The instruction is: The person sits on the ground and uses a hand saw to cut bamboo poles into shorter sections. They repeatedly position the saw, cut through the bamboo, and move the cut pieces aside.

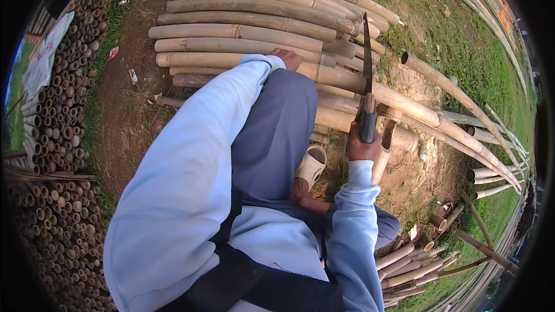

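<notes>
My right hand is closed round the dark handle of a handsaw. Its long blade points away from me and lies across a long bamboo pole, seemingly touching it. This pole runs from the stacked bamboo on the left out to the far right. My left hand bears on the pole left of the saw, its fingers curled over it and partly hidden behind my bent knee. The knee is close against the same pole. Below the blade, shorter bamboo pieces lie near my right hand.
Cut bamboo lengths lie side by side ahead. Tall stacks of bamboo show round ends at left. More cut pieces sit at lower right, near propped poles. A sandalled foot rests on bare soil; grass spreads at right.
</notes>
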`<state>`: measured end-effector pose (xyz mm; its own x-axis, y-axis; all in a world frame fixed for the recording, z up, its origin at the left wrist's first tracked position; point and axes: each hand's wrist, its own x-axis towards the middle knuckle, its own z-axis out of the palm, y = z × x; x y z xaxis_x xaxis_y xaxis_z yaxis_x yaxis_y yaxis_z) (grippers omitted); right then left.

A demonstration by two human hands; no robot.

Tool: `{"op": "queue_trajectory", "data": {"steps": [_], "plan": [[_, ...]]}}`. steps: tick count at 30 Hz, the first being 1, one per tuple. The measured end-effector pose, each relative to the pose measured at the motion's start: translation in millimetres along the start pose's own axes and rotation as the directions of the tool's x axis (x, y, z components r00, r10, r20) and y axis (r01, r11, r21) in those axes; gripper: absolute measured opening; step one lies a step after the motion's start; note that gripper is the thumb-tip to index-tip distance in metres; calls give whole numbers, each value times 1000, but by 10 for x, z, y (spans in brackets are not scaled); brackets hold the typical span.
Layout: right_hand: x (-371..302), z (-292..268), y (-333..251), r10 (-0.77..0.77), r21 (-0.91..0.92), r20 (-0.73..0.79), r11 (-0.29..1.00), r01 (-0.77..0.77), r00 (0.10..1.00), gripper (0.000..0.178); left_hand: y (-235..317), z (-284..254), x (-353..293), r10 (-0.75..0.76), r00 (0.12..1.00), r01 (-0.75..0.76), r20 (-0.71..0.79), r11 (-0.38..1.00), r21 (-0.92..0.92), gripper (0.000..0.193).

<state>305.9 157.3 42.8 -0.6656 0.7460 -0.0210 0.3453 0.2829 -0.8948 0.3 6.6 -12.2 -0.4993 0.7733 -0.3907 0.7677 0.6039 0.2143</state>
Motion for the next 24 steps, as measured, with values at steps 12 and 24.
{"op": "queue_trajectory", "data": {"steps": [12,24], "plan": [[-1676,-715,-72,174,114,42,978,-177,984,14,-25,73,-165,5,999,-8,-42,997,-78,67],[-1911,-1028,-309,158,22,109,987,-161,981,30,-25,-11,-108,-54,998,55,38,998,-24,71]]}}
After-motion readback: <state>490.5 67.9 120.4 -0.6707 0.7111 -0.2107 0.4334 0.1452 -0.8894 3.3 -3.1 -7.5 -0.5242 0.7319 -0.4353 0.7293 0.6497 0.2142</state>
